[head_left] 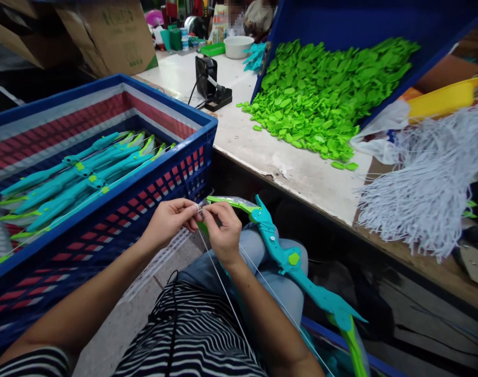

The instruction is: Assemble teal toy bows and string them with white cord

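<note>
A teal and green toy bow (272, 242) lies slantwise across my lap, its near limb running down to the right. At its far green tip, my left hand (173, 219) is closed, pinching a white string (216, 272). Close against it, my right hand (225, 230) is also closed in a pinch on the string. The fingertips almost meet, and the exact spot they grip is partly hidden. From there the string hangs down past my right forearm. A second line of string runs beneath that forearm along the bow.
To the left, a blue basket (207, 124) holds several similar bows (72, 186). On the table (239, 137), green plastic pieces (313, 99) spill from a tilted blue bin (297, 21). A bundle of white strings (423, 178) hangs over the right edge. A small black fan (206, 73) stands farther back.
</note>
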The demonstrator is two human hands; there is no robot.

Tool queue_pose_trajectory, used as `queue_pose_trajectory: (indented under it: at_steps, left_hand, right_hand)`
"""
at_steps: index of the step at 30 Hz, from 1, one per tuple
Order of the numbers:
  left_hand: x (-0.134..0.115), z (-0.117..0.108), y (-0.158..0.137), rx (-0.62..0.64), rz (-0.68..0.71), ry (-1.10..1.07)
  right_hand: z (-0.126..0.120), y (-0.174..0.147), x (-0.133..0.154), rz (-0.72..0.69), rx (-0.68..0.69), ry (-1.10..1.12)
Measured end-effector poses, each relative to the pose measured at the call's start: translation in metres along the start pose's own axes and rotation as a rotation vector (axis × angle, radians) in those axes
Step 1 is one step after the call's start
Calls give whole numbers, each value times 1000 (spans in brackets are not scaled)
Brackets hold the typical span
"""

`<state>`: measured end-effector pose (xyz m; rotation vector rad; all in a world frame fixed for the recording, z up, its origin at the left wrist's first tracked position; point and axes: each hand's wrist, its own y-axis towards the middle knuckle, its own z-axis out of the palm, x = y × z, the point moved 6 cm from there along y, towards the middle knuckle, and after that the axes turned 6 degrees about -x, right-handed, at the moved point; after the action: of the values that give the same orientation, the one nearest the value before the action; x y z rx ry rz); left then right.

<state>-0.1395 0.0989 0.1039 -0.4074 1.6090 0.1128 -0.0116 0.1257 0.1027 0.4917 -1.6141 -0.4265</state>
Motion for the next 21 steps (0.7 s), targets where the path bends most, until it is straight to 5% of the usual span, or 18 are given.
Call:
queue_pose_trajectory:
  at_steps: [5,11,21]
  left_hand:
    - [-2,4,3,77,-85,-45]
    - [0,5,3,-47,-88,-89]
    - [2,4,6,11,-187,-109]
  right_hand:
    - [4,0,-5,-80,18,11]
    - [2,1,-4,-151,58,-9]
    - [-3,12,3,-258,209,-56]
